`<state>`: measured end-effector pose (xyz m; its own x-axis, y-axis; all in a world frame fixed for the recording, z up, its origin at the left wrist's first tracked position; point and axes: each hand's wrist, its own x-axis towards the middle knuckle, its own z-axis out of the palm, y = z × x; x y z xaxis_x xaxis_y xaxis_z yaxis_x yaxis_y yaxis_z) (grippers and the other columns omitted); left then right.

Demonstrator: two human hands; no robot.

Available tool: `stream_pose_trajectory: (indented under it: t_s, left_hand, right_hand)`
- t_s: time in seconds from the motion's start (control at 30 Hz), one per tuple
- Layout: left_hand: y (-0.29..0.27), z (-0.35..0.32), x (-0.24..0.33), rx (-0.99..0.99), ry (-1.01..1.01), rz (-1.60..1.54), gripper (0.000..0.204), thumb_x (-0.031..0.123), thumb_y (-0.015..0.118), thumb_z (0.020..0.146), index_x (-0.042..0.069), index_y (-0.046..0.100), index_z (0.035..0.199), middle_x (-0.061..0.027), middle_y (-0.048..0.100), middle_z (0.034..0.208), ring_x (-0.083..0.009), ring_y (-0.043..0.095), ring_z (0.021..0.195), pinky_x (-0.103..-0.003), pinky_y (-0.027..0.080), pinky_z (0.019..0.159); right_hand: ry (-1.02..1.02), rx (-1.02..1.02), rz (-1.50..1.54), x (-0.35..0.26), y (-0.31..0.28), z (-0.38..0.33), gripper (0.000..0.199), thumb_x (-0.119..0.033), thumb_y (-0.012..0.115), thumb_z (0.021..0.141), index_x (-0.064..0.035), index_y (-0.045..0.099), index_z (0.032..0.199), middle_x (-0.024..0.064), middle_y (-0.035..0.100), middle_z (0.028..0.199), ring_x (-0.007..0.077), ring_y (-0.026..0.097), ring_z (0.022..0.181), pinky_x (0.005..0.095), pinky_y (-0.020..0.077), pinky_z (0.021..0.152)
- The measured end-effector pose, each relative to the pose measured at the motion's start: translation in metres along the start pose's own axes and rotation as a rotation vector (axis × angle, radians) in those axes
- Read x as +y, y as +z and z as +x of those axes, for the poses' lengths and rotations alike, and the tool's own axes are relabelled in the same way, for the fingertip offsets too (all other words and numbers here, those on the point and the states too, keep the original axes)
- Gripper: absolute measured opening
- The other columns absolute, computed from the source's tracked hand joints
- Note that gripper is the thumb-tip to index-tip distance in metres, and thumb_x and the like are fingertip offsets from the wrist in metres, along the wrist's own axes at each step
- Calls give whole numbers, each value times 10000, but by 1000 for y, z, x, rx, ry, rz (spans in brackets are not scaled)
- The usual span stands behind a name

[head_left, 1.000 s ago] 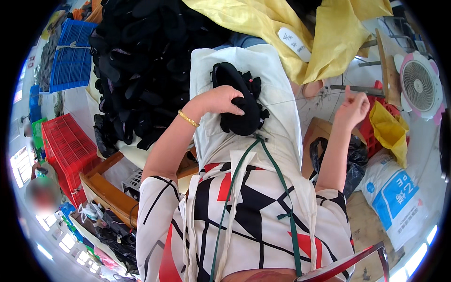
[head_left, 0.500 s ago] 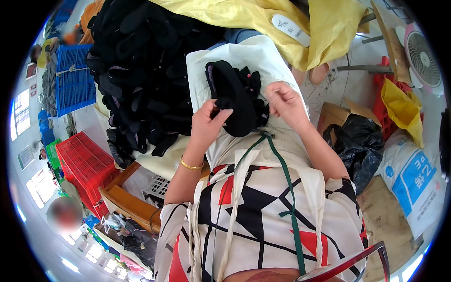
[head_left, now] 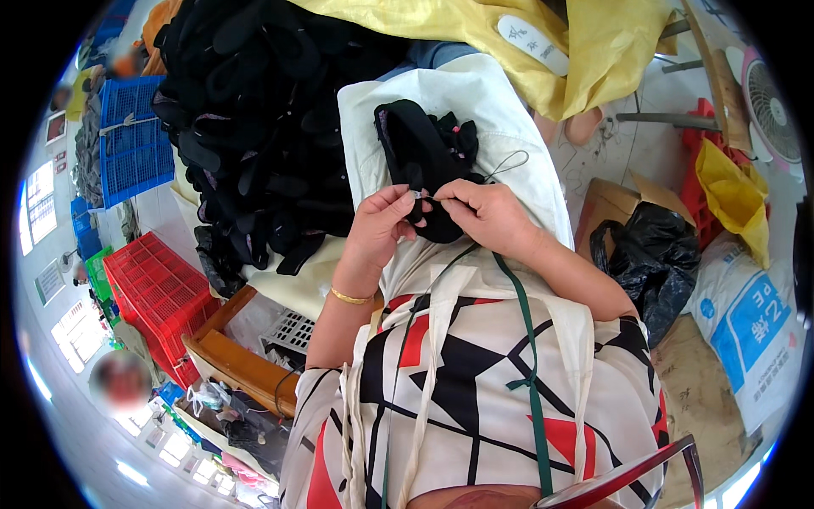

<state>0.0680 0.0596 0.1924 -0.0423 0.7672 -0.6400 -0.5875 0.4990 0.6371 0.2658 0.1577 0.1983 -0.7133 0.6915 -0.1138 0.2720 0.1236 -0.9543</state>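
Note:
A black cloth shoe [head_left: 415,140] with a patterned lining lies on the white cloth [head_left: 360,110] over my lap. My left hand [head_left: 381,222] is closed at its near end, thumb and fingers pinching the black fabric beside a tiny pale bit. Close against those fingertips, my right hand [head_left: 500,216] pinches a thin, needle-like piece. A thin dark loop [head_left: 513,161], thread or wire, sticks out beyond the right hand's knuckles. Small black fabric pieces with pink spots [head_left: 460,136] lie against the shoe's right side. My fingers partly cover the shoe's near end.
A big heap of black shoes [head_left: 263,110] rises at the left. Yellow sheeting [head_left: 475,42] with a white insole [head_left: 532,44] on it lies ahead. Red crates [head_left: 161,297] and a wooden drawer [head_left: 222,335] stand left; a black bag [head_left: 653,254] sits in a carton right.
My right hand has moved left and down from beside the shoe to meet my left fingertips. The thin loop now shows behind it. My left hand has shifted slightly right and down.

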Motion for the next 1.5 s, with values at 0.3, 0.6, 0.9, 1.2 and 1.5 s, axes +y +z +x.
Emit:
stream_pose_trajectory:
  t_s: [0.3, 0.6, 0.9, 1.2, 1.5]
  left_hand:
    - [3, 0, 2, 13, -11, -6, 249, 200, 643, 975, -1, 668, 1118, -92, 725, 920, -125, 674, 702, -214, 527, 543]
    - [3, 0, 0, 19, -2, -9, 244, 191, 646, 972, -3, 665, 1119, -100, 726, 922, -126, 675, 700, -213, 526, 541]
    - [8, -4, 0, 74, 34, 79, 224, 184, 653, 967, 20, 672, 1118, -78, 726, 956, -105, 658, 744, -220, 523, 566]
    - [8, -7, -10, 138, 97, 56, 215, 161, 746, 892, 34, 699, 1060, -29, 713, 919, -91, 649, 779, -231, 521, 609]
    - [12, -5, -9, 126, 86, 145, 177, 81, 793, 817, -3, 727, 959, -48, 711, 832, -86, 642, 724, -228, 518, 627]
  right_hand:
    - [22, -21, -22, 0, 1, 2, 113, -140, 601, 920, -87, 657, 1002, 143, 672, 754, 334, 658, 654, 386, 533, 600]
    - [14, -19, -27, 1, 2, 3, 109, -146, 598, 922, -87, 652, 996, 147, 677, 762, 340, 666, 674, 392, 539, 613]
    - [24, -39, -21, 0, 1, 3, 115, -139, 600, 913, -81, 655, 996, 162, 676, 781, 350, 661, 678, 394, 532, 601]
    - [384, -222, 304, 0, -3, 4, 123, -127, 622, 956, -25, 653, 1017, 9, 609, 689, 51, 542, 589, 249, 457, 546]
    - [546, -218, 349, 5, 4, 2, 102, -142, 597, 996, -46, 624, 976, -8, 589, 690, 43, 533, 590, 210, 437, 532]
